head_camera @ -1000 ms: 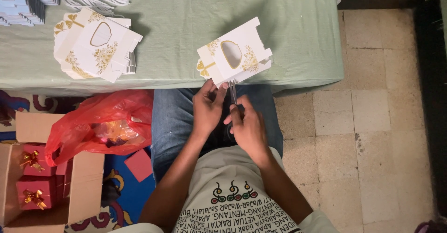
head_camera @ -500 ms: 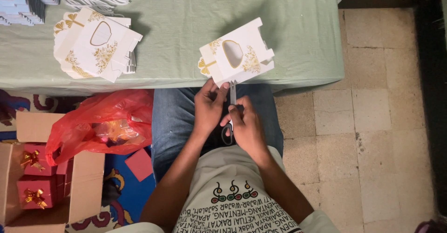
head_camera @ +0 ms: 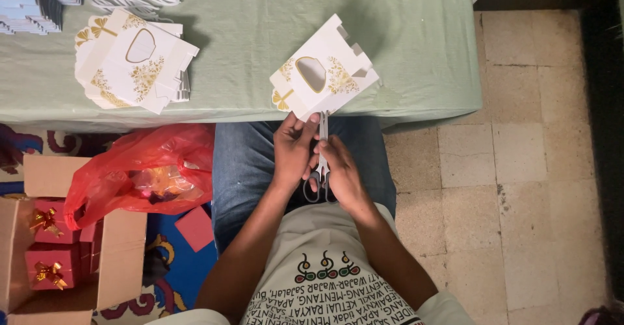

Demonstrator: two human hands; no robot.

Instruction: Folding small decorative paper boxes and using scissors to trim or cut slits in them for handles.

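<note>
Card blank (head_camera: 323, 75) tilted slightly further up since earlier. Left hand (head_camera: 294, 148) pinches its lower edge, grip closed. Right hand (head_camera: 339, 177) grip closed on scissors (head_camera: 322, 162), center frame, below tabletop (head_camera: 416, 39) edge.

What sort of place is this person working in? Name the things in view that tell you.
Probably a home craft or gift-packing spot: a green-clothed table with a stack of flat box cut-outs, a carton of red gift boxes on a rug, worn floor tiles.

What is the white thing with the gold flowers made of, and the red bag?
The white cutout looks like thin matte card: flat, with crisp cut edges and shiny gold print. The left hand holds it at the bottom. The red bag looks like thin glossy plastic: crinkled, see-through, with bright glints.
</note>
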